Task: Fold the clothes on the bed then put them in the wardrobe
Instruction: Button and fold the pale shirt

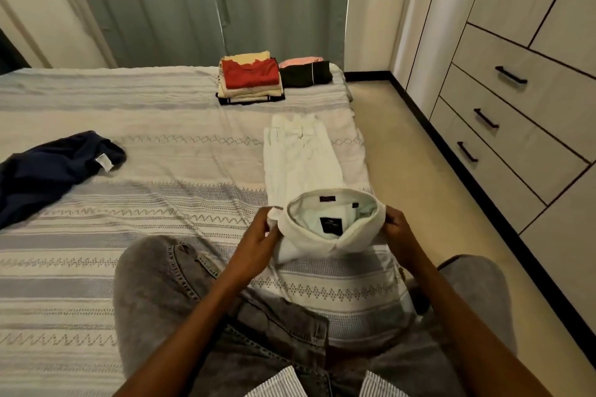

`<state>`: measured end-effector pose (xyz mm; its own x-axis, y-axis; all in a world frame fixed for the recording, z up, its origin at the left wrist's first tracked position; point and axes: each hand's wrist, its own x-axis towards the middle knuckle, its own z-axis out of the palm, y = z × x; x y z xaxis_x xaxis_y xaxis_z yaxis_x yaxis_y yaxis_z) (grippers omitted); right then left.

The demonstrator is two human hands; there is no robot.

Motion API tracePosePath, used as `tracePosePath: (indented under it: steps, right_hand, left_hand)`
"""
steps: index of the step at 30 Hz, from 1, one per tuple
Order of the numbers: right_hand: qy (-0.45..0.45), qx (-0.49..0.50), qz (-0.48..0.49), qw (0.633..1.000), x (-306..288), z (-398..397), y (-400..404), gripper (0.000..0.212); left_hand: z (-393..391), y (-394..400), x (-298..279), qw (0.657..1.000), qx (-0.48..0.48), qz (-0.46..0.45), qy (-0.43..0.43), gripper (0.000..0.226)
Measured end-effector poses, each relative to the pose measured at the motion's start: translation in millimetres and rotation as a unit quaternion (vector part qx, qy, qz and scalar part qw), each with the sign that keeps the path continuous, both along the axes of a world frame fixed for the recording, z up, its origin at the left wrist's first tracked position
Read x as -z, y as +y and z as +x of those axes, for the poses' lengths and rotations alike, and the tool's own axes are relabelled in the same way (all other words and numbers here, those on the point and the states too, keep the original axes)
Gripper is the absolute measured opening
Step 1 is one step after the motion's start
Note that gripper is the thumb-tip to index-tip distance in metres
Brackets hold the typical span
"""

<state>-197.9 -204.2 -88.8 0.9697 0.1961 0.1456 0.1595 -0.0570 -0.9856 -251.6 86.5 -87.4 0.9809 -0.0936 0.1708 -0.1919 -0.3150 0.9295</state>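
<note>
The bed (129, 229), covered by a grey-and-white patterned spread, fills most of the view, and the wardrobe (522, 80) with black drawer handles is seen along the right. Grey jeans (154, 284) are worn by the person seated at the near edge of the bed. A dark navy garment (48, 167) is left unfolded on the left part of the spread. The white collared shirt (303, 161) is laid lengthwise near the right edge, its collar end towards the person. A folded stack topped by a red garment (250, 74) is set at the far end, with a smaller black-and-pink pile (306, 72) just beside it. The shirt's left shoulder is gripped by the left hand (258, 234); the right shoulder is pinched by the right hand (398, 226).
</note>
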Motion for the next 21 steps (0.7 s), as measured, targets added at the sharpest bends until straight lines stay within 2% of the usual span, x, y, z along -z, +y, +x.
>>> tracePosePath:
  steps: [3, 6, 9, 11, 12, 14, 15, 17, 18, 20, 21]
  right_hand:
    - [0.009, 0.036, 0.008, 0.999, -10, 18, 13, 0.024]
    - [0.013, 0.035, -0.003, 0.999, -14, 41, 23, 0.021]
    - [0.012, 0.035, -0.018, 0.999, -38, 115, 34, 0.020]
    - [0.001, 0.030, -0.044, 0.999, -51, 134, 40, 0.021]
    - [0.012, 0.025, -0.046, 0.999, -48, 168, 50, 0.023]
    - [0.008, 0.017, -0.055, 0.998, -48, 175, 58, 0.024]
    - [0.021, 0.018, -0.055, 0.998, -42, 214, 67, 0.024]
    - [0.024, 0.008, -0.053, 0.998, -38, 219, 75, 0.025]
    - [0.022, 0.019, -0.055, 0.998, -33, 269, 80, 0.026]
    - [0.040, 0.020, -0.040, 0.998, -32, 276, 85, 0.028]
    - [0.042, 0.034, -0.048, 0.997, -24, 328, 90, 0.029]
  left_hand:
    - [12, -8, -10, 0.997, -0.050, -0.058, -0.010, 0.037]
    - [26, -10, -14, 0.989, -0.100, -0.108, -0.008, 0.020]
    - [91, -4, -39, 0.975, -0.173, -0.137, -0.021, 0.017]
    - [115, -2, -50, 0.970, -0.181, -0.158, -0.015, 0.016]
    - [153, 6, -45, 0.968, -0.195, -0.156, -0.005, 0.015]
    - [172, 13, -38, 0.965, -0.206, -0.160, 0.001, 0.013]
    - [217, 22, -28, 0.964, -0.221, -0.149, 0.012, 0.013]
    - [229, 31, -25, 0.968, -0.216, -0.129, 0.020, 0.014]
    - [282, 35, -23, 0.968, -0.225, -0.113, 0.022, 0.015]
    - [292, 41, -29, 0.970, -0.219, -0.101, 0.020, 0.016]
    - [348, 44, -24, 0.970, -0.225, -0.088, 0.025, 0.017]
